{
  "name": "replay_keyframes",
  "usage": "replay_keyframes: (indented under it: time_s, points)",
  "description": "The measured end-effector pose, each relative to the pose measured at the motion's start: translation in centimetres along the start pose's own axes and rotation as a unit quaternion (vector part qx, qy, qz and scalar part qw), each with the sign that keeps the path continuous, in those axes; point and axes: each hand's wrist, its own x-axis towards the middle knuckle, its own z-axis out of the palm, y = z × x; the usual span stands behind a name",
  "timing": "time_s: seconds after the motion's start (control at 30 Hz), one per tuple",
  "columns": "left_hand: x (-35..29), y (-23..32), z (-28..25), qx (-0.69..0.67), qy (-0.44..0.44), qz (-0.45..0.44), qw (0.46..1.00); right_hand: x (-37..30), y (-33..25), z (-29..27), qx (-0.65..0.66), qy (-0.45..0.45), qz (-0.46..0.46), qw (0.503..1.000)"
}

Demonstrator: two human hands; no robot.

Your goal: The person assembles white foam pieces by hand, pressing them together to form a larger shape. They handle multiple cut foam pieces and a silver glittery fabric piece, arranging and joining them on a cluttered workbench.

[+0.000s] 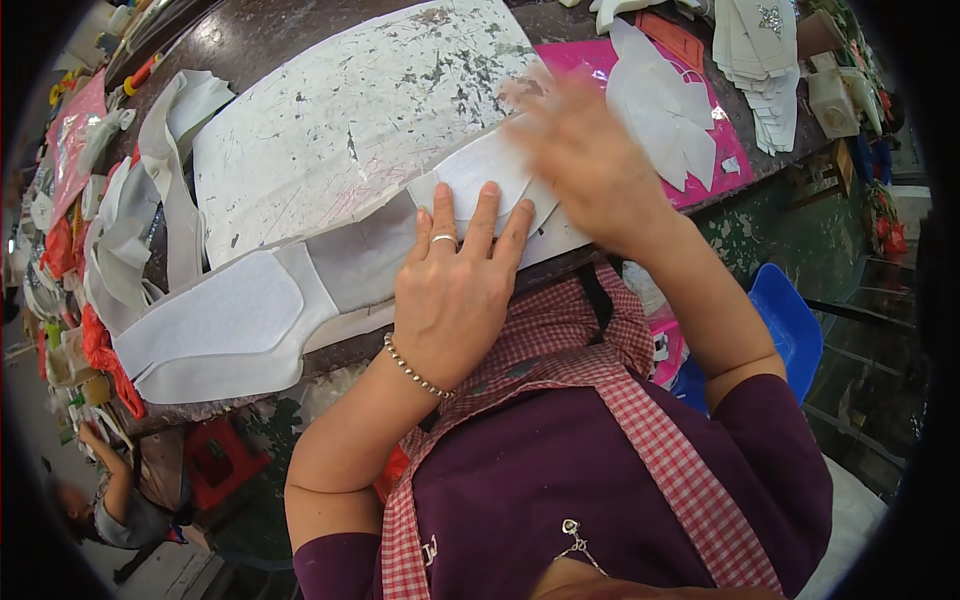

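Workshop: scarred white board point(350, 125), stacked cut pieces point(748, 50).

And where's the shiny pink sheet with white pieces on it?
In the head view, the pink sheet lies at the upper right, under the white pieces, just right of the scuffed white board and beyond the blurred right hand.

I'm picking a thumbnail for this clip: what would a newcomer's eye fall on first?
Probably the large white board, scratched and flaking, towards top centre. Below it, the left hand lies flat on a long grey-and-white piece, while the right hand blurs near the piece's right end. A pink sheet under white cutouts stands out at upper right.
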Motion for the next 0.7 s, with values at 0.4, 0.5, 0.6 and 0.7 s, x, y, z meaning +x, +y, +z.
replay_keyframes:
  time_s: [0.4, 0.5, 0.6, 0.7]
  points:
    - [0.2, 0.6, 0.7, -0.056, 0.063, -0.032, 0.996, -2.8, 0.9, 0.7, 0.048, -0.018, 0.130, 0.990]
    - [0.5, 0.6, 0.4, -0.071, 0.056, -0.034, 0.995, -2.2, 1.4, -0.2, 0.152, 0.083, 0.295, 0.940]
    - [1.3, 0.4, -0.7, -0.111, 0.006, -0.048, 0.993, -1.5, 1.0, 0.3, 0.106, 0.102, 0.264, 0.953]
    - [2.4, -0.4, -0.8, -0.115, -0.057, -0.062, 0.990, -1.1, 0.2, 0.4, 0.055, 0.144, 0.240, 0.958]
